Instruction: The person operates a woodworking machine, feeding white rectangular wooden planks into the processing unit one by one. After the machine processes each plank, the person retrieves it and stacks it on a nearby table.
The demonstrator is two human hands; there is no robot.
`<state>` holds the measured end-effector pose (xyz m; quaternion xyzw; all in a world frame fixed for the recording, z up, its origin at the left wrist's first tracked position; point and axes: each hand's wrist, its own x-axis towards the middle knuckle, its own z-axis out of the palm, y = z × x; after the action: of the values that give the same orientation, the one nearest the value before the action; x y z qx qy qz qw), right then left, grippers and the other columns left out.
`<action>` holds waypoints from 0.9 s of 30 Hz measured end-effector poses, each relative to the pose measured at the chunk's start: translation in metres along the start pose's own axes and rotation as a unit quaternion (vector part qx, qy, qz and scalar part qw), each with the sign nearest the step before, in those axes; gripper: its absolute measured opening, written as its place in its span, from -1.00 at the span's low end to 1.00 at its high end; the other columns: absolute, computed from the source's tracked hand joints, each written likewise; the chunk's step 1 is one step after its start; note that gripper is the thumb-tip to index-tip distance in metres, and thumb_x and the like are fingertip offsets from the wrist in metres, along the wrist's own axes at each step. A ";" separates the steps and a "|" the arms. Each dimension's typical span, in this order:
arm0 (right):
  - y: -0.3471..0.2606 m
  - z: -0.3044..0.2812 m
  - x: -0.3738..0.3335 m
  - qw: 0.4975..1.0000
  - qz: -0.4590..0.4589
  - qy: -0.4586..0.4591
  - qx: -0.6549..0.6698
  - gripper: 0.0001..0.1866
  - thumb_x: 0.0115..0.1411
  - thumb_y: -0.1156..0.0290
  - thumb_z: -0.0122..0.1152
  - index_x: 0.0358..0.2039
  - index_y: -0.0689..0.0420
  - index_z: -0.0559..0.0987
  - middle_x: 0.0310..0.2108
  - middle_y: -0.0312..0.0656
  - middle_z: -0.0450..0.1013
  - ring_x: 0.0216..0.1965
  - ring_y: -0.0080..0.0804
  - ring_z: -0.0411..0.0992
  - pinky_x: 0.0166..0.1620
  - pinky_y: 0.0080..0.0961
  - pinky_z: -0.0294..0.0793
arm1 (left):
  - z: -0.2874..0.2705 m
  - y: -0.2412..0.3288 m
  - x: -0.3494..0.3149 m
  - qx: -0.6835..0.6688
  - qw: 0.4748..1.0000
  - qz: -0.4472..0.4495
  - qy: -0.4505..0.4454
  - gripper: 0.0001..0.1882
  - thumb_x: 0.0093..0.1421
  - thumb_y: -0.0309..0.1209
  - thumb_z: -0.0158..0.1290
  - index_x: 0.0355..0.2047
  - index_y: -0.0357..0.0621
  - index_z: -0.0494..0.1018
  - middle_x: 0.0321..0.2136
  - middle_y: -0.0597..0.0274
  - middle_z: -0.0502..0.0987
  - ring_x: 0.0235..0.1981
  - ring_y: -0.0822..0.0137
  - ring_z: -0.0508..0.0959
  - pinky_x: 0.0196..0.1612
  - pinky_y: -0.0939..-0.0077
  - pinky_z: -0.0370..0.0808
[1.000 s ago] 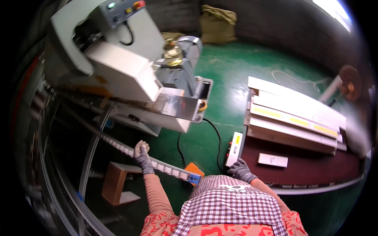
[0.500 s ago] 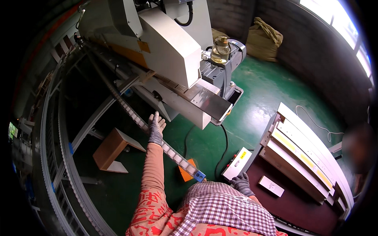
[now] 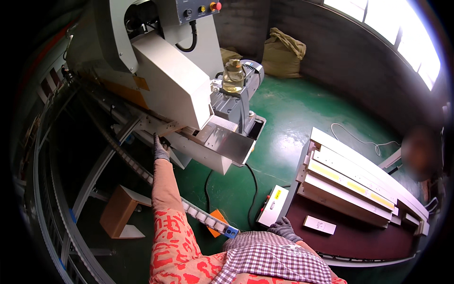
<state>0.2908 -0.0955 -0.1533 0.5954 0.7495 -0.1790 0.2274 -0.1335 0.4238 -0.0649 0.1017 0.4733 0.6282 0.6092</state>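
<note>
My left hand (image 3: 161, 148), in a grey glove, reaches out to the near side of the big white machine (image 3: 172, 71). Its fingers are stretched out, close below a small brown wooden piece (image 3: 169, 128) at the machine's feed edge. I cannot tell whether they touch it. Nothing shows in that hand. Gloved likewise, my right hand (image 3: 285, 229) rests at the near left corner of the dark red tabletop (image 3: 302, 208), thumb and fingers apart. Beside it is a white control box (image 3: 273, 206) with a yellow label. A short white block (image 3: 319, 225) lies on the tabletop to its right.
Several long white boards (image 3: 350, 182) are stacked on the table. A roller rail (image 3: 203, 217) with a blue end runs beneath my left arm. An orange block (image 3: 217, 222), a brown-and-white panel piece (image 3: 118, 212) and black cables (image 3: 255, 189) are low down. A motor (image 3: 253, 73) adjoins the machine.
My left hand has moved forward and left, from above the roller rail to the machine's side. My right hand stays at the table corner. The whole view has shifted with my head.
</note>
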 end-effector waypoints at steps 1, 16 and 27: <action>0.002 0.000 0.000 1.000 0.001 -0.019 -0.001 -0.66 0.26 0.05 -0.11 0.02 -0.53 0.49 0.16 -0.60 0.35 0.26 -0.51 0.20 0.41 -0.10 -0.28 | 0.010 -0.003 0.010 0.030 0.999 -0.015 -0.021 0.12 0.00 0.28 0.18 0.40 0.07 -0.09 0.35 0.17 0.03 0.31 0.21 0.17 0.31 0.14 0.12; -0.007 -0.064 -0.029 0.831 0.063 0.129 0.537 -0.55 0.13 0.12 0.27 0.03 -0.07 0.55 0.04 -0.20 0.47 0.16 -0.20 0.35 0.35 -0.02 -0.03 | 0.005 -0.084 -0.157 0.117 0.986 0.012 -0.122 -0.61 0.17 -0.47 0.17 0.01 -0.13 0.37 -0.25 0.10 0.56 -0.28 0.19 0.59 -0.25 0.27 0.64; 0.031 -0.139 -0.096 0.902 0.196 0.262 0.281 -0.28 -0.06 0.29 0.39 0.14 0.16 0.38 -0.11 -0.03 0.46 -0.06 -0.10 0.46 0.05 -0.21 0.41 | 0.043 -0.244 -0.455 0.243 0.892 -0.138 -0.356 -0.49 0.23 -0.61 0.04 0.19 -0.22 0.21 -0.05 0.01 0.45 -0.14 0.15 0.57 -0.10 0.22 0.65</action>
<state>0.3208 -0.0914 0.0150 0.7951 0.5687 -0.1711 -0.1232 0.1681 0.0058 -0.0132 0.3972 0.3715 0.3250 0.7737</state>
